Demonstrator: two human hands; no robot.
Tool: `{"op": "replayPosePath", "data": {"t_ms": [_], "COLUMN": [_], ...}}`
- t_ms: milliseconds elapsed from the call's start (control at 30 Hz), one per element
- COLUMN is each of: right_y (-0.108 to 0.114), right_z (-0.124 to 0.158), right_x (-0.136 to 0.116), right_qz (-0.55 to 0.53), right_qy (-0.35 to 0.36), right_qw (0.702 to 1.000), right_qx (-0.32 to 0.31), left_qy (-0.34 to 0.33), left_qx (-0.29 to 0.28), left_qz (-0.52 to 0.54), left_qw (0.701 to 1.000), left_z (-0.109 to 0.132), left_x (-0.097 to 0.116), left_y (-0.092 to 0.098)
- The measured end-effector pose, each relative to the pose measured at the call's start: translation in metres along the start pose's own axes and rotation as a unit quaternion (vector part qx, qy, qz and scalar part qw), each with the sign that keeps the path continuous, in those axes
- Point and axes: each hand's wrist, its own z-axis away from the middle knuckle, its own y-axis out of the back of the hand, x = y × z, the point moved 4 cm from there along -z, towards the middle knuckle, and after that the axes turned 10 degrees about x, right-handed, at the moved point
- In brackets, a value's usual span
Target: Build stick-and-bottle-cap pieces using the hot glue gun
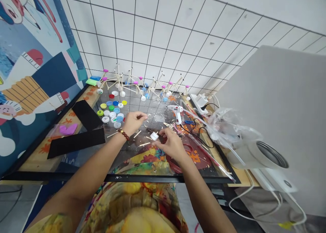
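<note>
My right hand holds a white bottle cap at its fingertips, above the dark glossy tabletop. A short pale stick seems to touch the cap. To the left and a little farther off is my left hand, with a bead bracelet at the wrist. Its thumb and fingers are pinched together, and whatever is between them is too small to make out. Loose wooden sticks lie below and between the hands. Beyond my right hand rests a white hot glue gun with a black cord.
Bottle caps in several colours cluster at the left. Stick models with caps and pink pieces line the tiled wall. Black strips and purple clay lie left. A power strip and clear plastic bag are right.
</note>
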Motion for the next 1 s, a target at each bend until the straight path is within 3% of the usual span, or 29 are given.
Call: {"op": "replayPosePath", "data": {"t_ms": [100, 167, 300, 400, 467, 567, 667, 800, 867, 1000], "right_y": [-0.008, -0.011, -0.013, -0.013, -0.012, -0.009, -0.004, -0.002, 0.000, 0.002], "right_z": [0.003, 0.002, 0.001, 0.002, 0.002, 0.000, -0.009, -0.032, -0.045, -0.060], "right_x": [-0.002, -0.002, -0.002, -0.004, -0.006, -0.005, 0.007, 0.025, 0.026, 0.012], "right_qz": [0.015, 0.026, 0.035, 0.041, 0.043, 0.005, -0.097, -0.178, -0.172, -0.117], "right_qy": [0.018, 0.036, 0.065, 0.074, 0.077, 0.062, -0.013, -0.076, -0.061, 0.027], "right_qw": [1.000, 0.999, 0.997, 0.996, 0.995, 0.996, 0.987, 0.962, 0.960, 0.960], "right_qx": [0.009, 0.012, 0.016, 0.025, 0.036, 0.065, 0.126, 0.191, 0.214, 0.252], "left_qy": [-0.042, -0.100, -0.214, -0.248, -0.247, -0.194, -0.107, -0.023, -0.004, -0.015], "left_qx": [-0.037, -0.095, -0.239, -0.265, -0.257, -0.199, -0.074, 0.071, 0.081, 0.036], "left_qz": [-0.020, -0.045, -0.146, -0.220, -0.224, -0.137, 0.008, 0.094, 0.085, 0.037], "left_qw": [0.998, 0.989, 0.936, 0.906, 0.907, 0.951, 0.992, 0.993, 0.993, 0.999], "left_z": [0.006, 0.009, 0.021, 0.026, 0.027, 0.018, 0.002, -0.013, -0.014, -0.009], "left_x": [0.005, 0.008, 0.012, 0.012, 0.012, 0.015, 0.016, 0.014, 0.013, 0.010], "left_y": [-0.004, -0.008, -0.015, -0.018, -0.019, -0.015, 0.000, 0.022, 0.025, 0.017]}}
